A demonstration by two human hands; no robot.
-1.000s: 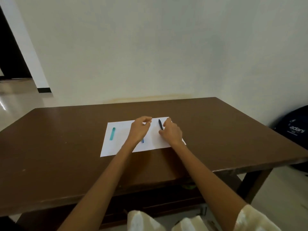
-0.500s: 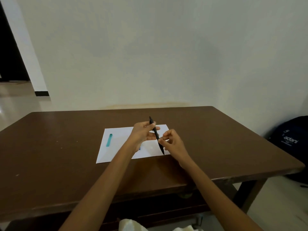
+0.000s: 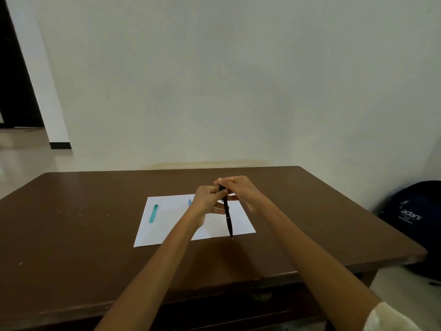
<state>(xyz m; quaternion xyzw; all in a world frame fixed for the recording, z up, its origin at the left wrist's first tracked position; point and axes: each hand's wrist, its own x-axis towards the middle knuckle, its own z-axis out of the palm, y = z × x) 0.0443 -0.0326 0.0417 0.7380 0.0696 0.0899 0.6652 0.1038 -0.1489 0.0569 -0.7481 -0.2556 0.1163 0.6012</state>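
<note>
If you twist or pull at the top of the black pen [image 3: 228, 218], the long free barrel could swing and slip out. It would then drop tip-first onto the white paper [image 3: 167, 225], marking it or rolling across the counter [image 3: 71, 223]. Your left hand [image 3: 207, 200] and right hand [image 3: 239, 191] meet at centre frame, fingers curled and pinching the pen's upper end. The rest slants down the frame below them, its tip at the paper's lower edge. A teal cap [image 3: 153, 213] lies on the paper, left of the hands.
</note>
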